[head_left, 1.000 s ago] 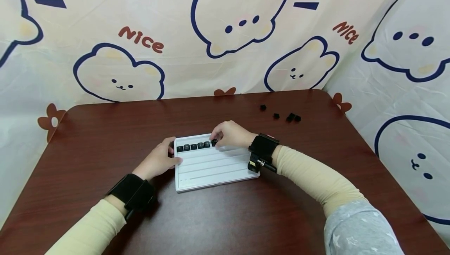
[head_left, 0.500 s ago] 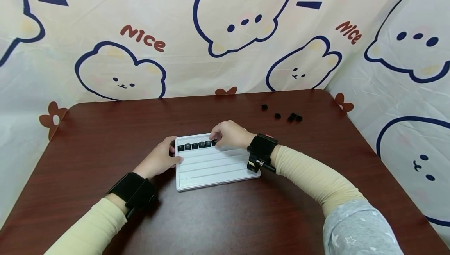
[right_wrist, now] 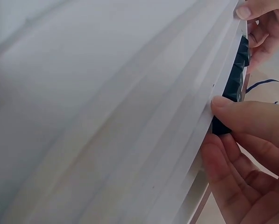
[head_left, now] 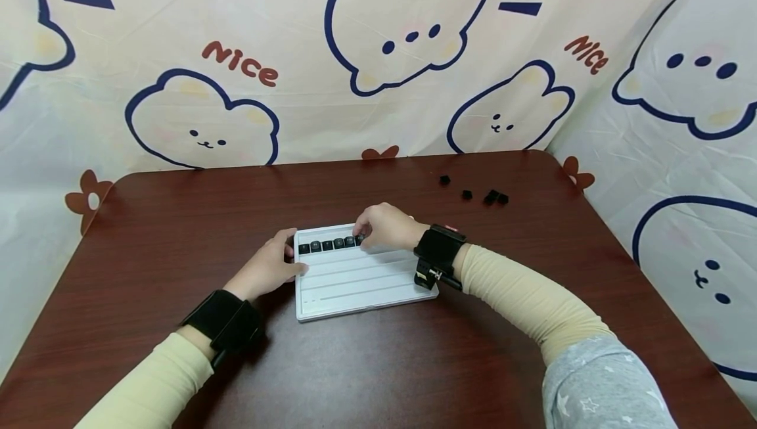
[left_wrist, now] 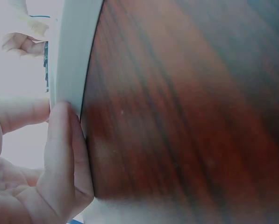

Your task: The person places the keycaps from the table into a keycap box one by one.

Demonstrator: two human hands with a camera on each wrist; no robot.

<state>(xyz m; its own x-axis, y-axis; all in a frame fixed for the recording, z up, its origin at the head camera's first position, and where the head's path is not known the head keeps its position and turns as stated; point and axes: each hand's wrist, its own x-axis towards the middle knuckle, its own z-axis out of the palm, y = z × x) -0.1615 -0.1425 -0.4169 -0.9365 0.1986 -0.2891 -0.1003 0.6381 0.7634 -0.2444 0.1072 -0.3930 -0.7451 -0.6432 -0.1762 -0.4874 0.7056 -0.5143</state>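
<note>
A white ridged tray (head_left: 355, 284) lies slightly askew on the table, with a row of black keycaps (head_left: 327, 246) along its far left part. My left hand (head_left: 269, 270) grips the tray's left edge, thumb on top and fingers against the side. In the left wrist view, those fingertips (left_wrist: 60, 112) press on the white edge. At the right end of the row, my right hand (head_left: 387, 226) pinches a black keycap (right_wrist: 220, 126) between thumb and fingers. It sits against the tray, partly covered by the fingers.
Several loose black keycaps (head_left: 491, 197) lie near the far right of the dark brown wooden table (head_left: 414, 376). A cream cloth (head_left: 296, 120) with cartoon prints hangs behind and to the right of the table. Black bands (head_left: 440, 248) with cameras sit on both wrists.
The view has shifted very slightly. Both hands stay in place on the tray and the keycap, and the loose keycaps have not moved.
</note>
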